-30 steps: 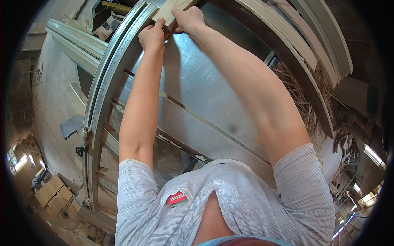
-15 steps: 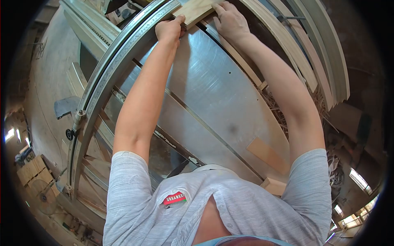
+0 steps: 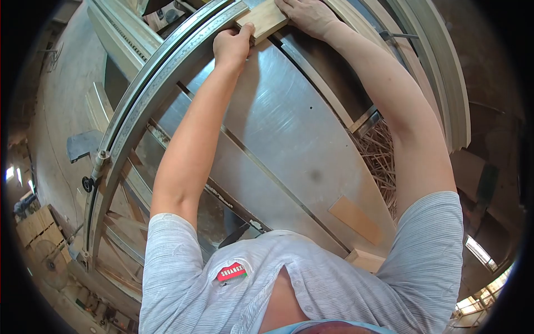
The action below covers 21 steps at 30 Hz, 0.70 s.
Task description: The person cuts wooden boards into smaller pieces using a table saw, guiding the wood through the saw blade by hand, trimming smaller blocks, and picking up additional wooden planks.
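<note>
At the top of the head view a pale wooden board (image 3: 263, 21) lies across the far end of the metal machine table (image 3: 289, 111), beside the metal fence rail (image 3: 167, 69). My left hand (image 3: 232, 47) grips its near left corner, thumb on the upper face and fingers curled at the edge. On the opposite end my right hand (image 3: 307, 16) is closed over the board's right edge, its fingertips on the wood. The undersides of both grips are hidden.
Long wooden strips (image 3: 445, 72) stand along the right side. Thin offcuts (image 3: 380, 150) are heaped beside the table. A flat tan piece (image 3: 356, 219) and a wooden block (image 3: 364, 260) lie near my body. A black knob (image 3: 88, 183) sticks out from the rail.
My right hand has shifted slightly left and upward along the board's end. The right arm has swung outward, uncovering more of the offcuts. My left hand keeps its hold.
</note>
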{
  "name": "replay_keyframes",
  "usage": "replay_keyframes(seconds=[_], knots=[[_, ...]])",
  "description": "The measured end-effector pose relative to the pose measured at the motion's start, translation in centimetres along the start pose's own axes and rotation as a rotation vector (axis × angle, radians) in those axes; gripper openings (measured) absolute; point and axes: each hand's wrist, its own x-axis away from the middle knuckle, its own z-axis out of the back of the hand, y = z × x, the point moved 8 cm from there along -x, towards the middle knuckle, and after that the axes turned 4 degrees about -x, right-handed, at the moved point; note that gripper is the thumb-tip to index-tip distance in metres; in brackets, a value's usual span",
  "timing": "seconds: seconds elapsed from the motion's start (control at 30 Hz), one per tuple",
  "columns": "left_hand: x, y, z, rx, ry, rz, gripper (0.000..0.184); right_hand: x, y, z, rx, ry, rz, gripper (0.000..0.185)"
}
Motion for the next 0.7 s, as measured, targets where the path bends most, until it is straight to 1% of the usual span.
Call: replay_keyframes(seconds=[0.03,0.07,0.17,0.2,0.23,0.27,0.3,0.33,0.37,0.4,0.43,0.47,0.5,0.57,0.6,0.7], knots=[[-0.4,-0.4,0.2,-0.043,0.014,-0.051,0.034,0.0,-0.1,-0.2,0.002,-0.014,-0.006,0.044],[-0.4,-0.8,-0.1,-0.047,0.01,-0.055,0.034,0.0,-0.1,-0.2,0.005,-0.026,-0.018,0.043],[-1.2,-1.5,0.3,-0.083,0.202,-0.214,0.033,-0.3,-0.5,0.0,0.038,-0.015,-0.016,0.042],[-1.2,-1.7,0.3,-0.032,0.223,-0.188,0.032,-0.2,-0.7,-0.6,0.124,-0.015,0.004,0.043],[-1.3,-1.8,0.1,0.021,0.239,-0.164,0.032,-0.1,-0.7,-0.3,0.058,0.122,0.012,0.037],[-0.6,-1.3,0.0,0.07,0.21,-0.097,0.034,0.3,0.1,-0.7,-0.005,0.027,-0.116,0.041],[-0.2,-1.4,-0.1,0.122,0.19,-0.093,0.036,0.4,0.0,-0.3,-0.053,-0.056,-0.159,0.043],[-0.2,-1.1,-0.1,0.178,0.173,-0.092,0.037,0.4,-0.3,0.0,-0.028,-0.03,-0.177,0.043],[-0.8,-1.4,-0.1,0.183,0.108,-0.077,0.04,0.8,-0.5,0.5,-0.081,-0.031,-0.214,0.045],[-0.7,-1.2,-0.1,0.226,0.116,-0.081,0.035,1.5,-1.2,1.8,-0.083,0.095,-0.221,0.045],[-0.5,-1.3,-0.1,0.273,0.131,-0.077,0.03,2.8,-1.6,2.2,-0.152,0.089,-0.269,0.046],[-0.6,-1.4,-0.1,0.249,0.115,-0.073,0.036,4.2,-2.5,3.1,-0.225,0.08,-0.31,0.047],[-0.5,-1.2,-0.5,0.249,0.105,-0.077,0.036,6.0,-3.2,3.6,-0.303,0.101,-0.304,0.048],[0.2,-1.1,-0.1,0.229,0.208,-0.106,0.043,9.9,-5.1,4.4,-0.379,0.097,-0.324,0.047],[0.3,-1.3,-0.1,0.225,0.209,-0.105,0.043,11.8,-5.8,4.6,-0.427,0.076,-0.335,0.042],[0.4,-0.4,-0.1,0.136,0.229,-0.198,0.038,14.2,-6.0,4.7,-0.485,0.046,-0.32,0.041]])
